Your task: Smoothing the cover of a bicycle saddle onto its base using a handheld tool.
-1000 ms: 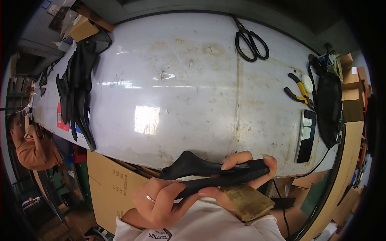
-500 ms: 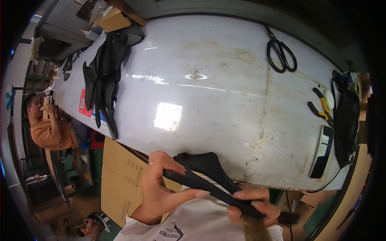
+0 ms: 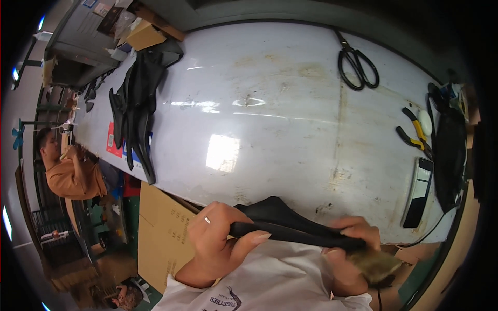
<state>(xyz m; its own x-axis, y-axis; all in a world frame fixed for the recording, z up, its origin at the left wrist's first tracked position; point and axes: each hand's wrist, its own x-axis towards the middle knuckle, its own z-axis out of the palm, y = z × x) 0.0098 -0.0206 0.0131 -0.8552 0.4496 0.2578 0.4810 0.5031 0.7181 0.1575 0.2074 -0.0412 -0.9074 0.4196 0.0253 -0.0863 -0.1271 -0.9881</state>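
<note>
A long, flexible black piece [image 3: 280, 215], leather-like or rubbery, stretches across my front at the near table edge. My left hand [image 3: 215, 236] wraps around its left end, thumb lying along the lower edge. A fold or slit runs along the piece, leaving its upper part bulging toward the table. At its narrow right end, my right hand [image 3: 346, 267] grips it between thumb and fingers, somewhat blurred. A tan, fuzzy tuft [image 3: 378, 265] shows just beside that hand; whether it is joined to the black piece I cannot tell.
Similar black pieces [image 3: 139, 98] lie heaped at the table's left. Scissors [image 3: 358, 67], yellow-and-black pliers [image 3: 416, 129], a phone [image 3: 418, 192] and a black pouch-like thing [image 3: 450, 155] lie right. A cardboard sheet [image 3: 161, 228] is below left. Another person [image 3: 78, 176] works far left.
The right end of the black piece has swung up and to the right with my right hand, so it lies flatter. The tan tuft moved right with it. My left hand keeps its grip.
</note>
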